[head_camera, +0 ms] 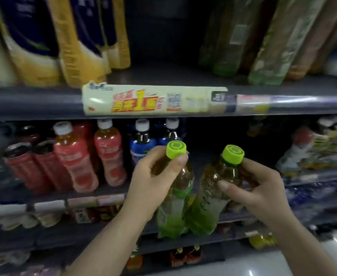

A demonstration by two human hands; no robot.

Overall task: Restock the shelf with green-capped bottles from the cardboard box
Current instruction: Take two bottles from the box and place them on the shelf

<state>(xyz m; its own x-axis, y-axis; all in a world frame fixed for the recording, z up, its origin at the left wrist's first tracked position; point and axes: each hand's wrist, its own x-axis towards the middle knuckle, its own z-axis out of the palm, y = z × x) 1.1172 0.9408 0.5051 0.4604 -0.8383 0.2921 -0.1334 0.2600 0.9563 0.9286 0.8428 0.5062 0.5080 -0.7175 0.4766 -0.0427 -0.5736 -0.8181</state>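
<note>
I hold two green-capped tea bottles upright in front of a store shelf. My left hand (pixel 153 180) grips the neck of the left bottle (pixel 173 206), thumb just under its lime cap. My right hand (pixel 259 188) grips the shoulder of the right bottle (pixel 209 206), which tilts slightly to the right. Both bottles have amber liquid and green labels, and their lower bodies touch. Behind them is a dark gap (pixel 219 140) on the middle shelf, right of the blue-labelled bottles (pixel 143 144). The cardboard box is not in view.
The middle shelf holds red cans (pixel 22 162) and pink-labelled bottles (pixel 76 156) at left, and packaged goods (pixel 319 148) at right. The upper shelf carries tall yellow bottles (pixel 80 46) and green ones (pixel 229 36), with a promo strip (pixel 153 100) on its edge. Lower shelves hold more drinks.
</note>
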